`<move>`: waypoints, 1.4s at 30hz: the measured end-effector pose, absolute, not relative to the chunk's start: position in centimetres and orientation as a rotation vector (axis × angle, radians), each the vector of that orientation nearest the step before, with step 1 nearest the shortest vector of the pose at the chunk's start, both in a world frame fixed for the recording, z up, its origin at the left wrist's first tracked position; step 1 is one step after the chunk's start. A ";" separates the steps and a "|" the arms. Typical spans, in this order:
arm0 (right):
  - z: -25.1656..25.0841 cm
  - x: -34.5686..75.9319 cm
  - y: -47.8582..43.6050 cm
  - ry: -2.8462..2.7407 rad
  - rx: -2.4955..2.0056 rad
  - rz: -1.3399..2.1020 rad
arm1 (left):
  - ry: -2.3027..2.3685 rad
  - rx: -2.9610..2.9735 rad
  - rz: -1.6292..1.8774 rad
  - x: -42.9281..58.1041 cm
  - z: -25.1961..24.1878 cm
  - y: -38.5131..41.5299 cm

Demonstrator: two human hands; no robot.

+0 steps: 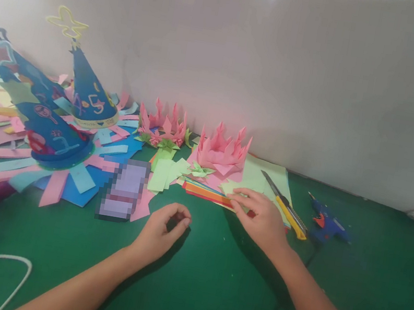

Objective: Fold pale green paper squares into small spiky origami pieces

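My left hand (162, 229) is over the green table with its fingers curled and thumb near the fingertips; whatever it may hold is too small to make out. My right hand (258, 216) has its fingers apart and reaches over the right end of a stack of coloured paper strips (204, 192), with nothing seen in its grip. Behind the strips stands a pink folded-paper crown (221, 149) on pink and pale green sheets (266, 178). A second pink crown (162, 125) with green leaves is to its left. Light green paper pieces (162, 171) lie between my hands and that crown.
A yellow cutter (288, 213) with its blade out and a blue glue gun (331, 221) lie at right. At left are a blurred phone (123, 191), blue cone hats (89, 85), scattered paper strips and a white cable (27, 265). A pale wall (284, 72) rises behind.
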State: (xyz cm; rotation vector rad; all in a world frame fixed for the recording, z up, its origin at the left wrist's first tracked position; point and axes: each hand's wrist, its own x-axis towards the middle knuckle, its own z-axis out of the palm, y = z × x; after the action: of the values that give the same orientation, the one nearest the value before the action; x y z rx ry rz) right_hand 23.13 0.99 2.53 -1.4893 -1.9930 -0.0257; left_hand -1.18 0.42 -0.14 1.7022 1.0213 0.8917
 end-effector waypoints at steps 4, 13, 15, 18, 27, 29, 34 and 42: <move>2.6 20.3 -2.1 -1.980 -1.308 0.129 | 0.813 1.101 0.747 -0.6 0.3 0.0; 1.0 16.7 -4.8 -1.783 -1.000 1.105 | 0.570 0.692 0.712 -0.8 1.5 -0.6; 0.4 16.5 -4.4 -1.679 -1.060 1.123 | 0.609 0.656 0.765 -0.7 1.5 -0.7; -0.3 16.1 -4.2 -1.708 -1.162 1.064 | 0.632 0.607 0.769 -0.6 1.2 -0.9; -0.5 15.7 -4.3 -1.693 -1.207 1.026 | 0.594 0.637 0.767 -0.6 0.9 -0.8; -0.4 15.7 -4.1 -1.640 -1.151 1.085 | 0.590 0.649 0.746 -0.7 1.0 -0.6; -0.4 16.1 -3.8 -1.449 -1.147 1.164 | 0.639 0.625 0.809 -1.1 0.7 -0.2; -0.4 17.2 -3.1 -1.169 -1.216 1.127 | 0.698 0.712 0.793 -1.5 0.7 0.1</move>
State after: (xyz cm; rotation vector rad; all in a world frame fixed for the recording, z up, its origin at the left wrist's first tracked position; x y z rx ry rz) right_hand 17.17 -3.05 -0.38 -1.2160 -1.1693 1.1265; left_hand -1.55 0.13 0.65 0.7118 0.6975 0.7934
